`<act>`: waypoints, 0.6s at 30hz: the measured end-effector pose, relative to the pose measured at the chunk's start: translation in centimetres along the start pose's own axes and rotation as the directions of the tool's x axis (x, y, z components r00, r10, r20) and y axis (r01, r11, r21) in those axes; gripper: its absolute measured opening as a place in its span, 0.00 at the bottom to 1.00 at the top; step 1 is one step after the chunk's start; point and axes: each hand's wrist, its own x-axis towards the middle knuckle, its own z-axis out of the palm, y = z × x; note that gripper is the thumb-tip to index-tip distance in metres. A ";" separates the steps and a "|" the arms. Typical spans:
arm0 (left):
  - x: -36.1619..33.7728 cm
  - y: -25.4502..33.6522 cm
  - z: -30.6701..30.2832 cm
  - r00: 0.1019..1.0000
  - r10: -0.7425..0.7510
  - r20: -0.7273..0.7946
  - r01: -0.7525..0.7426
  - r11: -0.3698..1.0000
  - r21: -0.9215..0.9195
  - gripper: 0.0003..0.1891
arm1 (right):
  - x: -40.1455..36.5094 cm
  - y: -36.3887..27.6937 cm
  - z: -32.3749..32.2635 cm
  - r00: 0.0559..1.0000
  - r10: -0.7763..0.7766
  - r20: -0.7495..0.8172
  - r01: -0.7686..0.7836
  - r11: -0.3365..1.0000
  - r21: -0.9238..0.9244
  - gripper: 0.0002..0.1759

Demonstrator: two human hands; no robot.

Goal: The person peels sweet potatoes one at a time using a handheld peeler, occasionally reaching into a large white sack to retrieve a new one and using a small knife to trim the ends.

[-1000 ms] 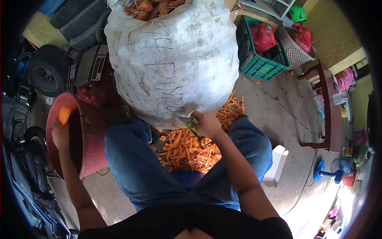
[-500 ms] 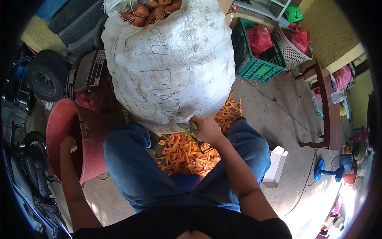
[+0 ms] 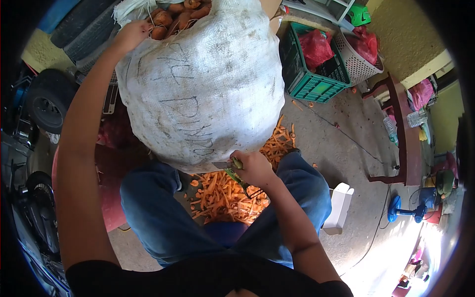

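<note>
A big white woven sack (image 3: 208,99) with black marker writing stands before me, its mouth full of unpeeled carrots (image 3: 180,17). My left hand (image 3: 134,35) is at the left edge of that mouth, fingers loosely bent beside the carrots. Near the sack's lower front, my right hand (image 3: 253,168) is closed round a knife (image 3: 222,165) whose blade points left. A green strip (image 3: 233,175) and a thin black loop (image 3: 255,192) stick out below the same hand; their kind is unclear. Orange peelings (image 3: 222,195) lie heaped on the floor between my legs.
Left of my knee is a red tub (image 3: 116,183), partly hidden by my left arm. A green crate (image 3: 316,84) and a white basket (image 3: 363,69) hold red bags at the back right. A white box (image 3: 339,208) lies by my right knee, a wooden frame (image 3: 403,133) farther right.
My left hand has left the red tub and moved up and forward to the sack's mouth. My right hand still holds the knife in nearly the same spot. The view has shifted slightly.
</note>
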 end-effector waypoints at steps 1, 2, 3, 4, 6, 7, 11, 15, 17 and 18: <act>1.5 0.1 1.2 0.993 -0.048 0.109 0.043 0.998 0.050 0.11 | 0.1 0.2 0.0 1.000 0.001 0.002 -0.001 1.000 -0.001 0.11; 2.8 0.2 2.3 0.972 -0.100 0.212 0.080 0.991 0.104 0.12 | 0.1 0.4 0.1 1.000 0.011 -0.004 -0.011 1.000 0.018 0.11; 3.6 0.5 3.1 0.973 -0.101 0.207 0.081 0.991 0.103 0.12 | 0.3 0.6 0.0 1.000 0.018 -0.012 -0.017 0.999 0.033 0.11; 4.3 0.9 4.0 0.945 -0.200 0.260 0.149 0.968 0.202 0.14 | 0.4 0.7 -0.2 1.000 0.017 -0.012 -0.017 0.999 0.031 0.11; 5.4 1.1 5.4 0.904 -0.301 0.304 0.210 0.931 0.299 0.16 | 0.5 0.8 -0.6 0.998 0.048 0.027 -0.048 0.999 0.020 0.12; 5.9 1.0 5.9 0.873 -0.382 0.303 0.286 0.905 0.316 0.18 | 0.7 1.0 -0.7 0.998 0.047 0.030 -0.048 0.999 0.019 0.12; 7.1 -0.2 7.2 0.821 -0.442 0.362 0.312 0.877 0.365 0.21 | 0.9 1.5 -0.6 0.998 0.047 0.047 -0.048 0.999 0.010 0.12; 6.4 -0.4 6.6 0.808 -0.510 0.296 0.388 0.837 0.385 0.23 | 1.2 1.1 -0.9 0.995 0.068 0.076 -0.068 0.998 0.002 0.12; 6.6 -2.6 7.1 0.803 -0.426 0.416 0.340 0.902 0.267 0.25 | 1.3 1.0 -0.9 0.995 0.067 0.076 -0.068 0.998 0.009 0.12; 6.5 -2.7 6.9 0.805 -0.424 0.415 0.337 0.902 0.268 0.25 | 1.2 1.0 -0.8 0.994 0.067 0.081 -0.068 0.998 0.016 0.12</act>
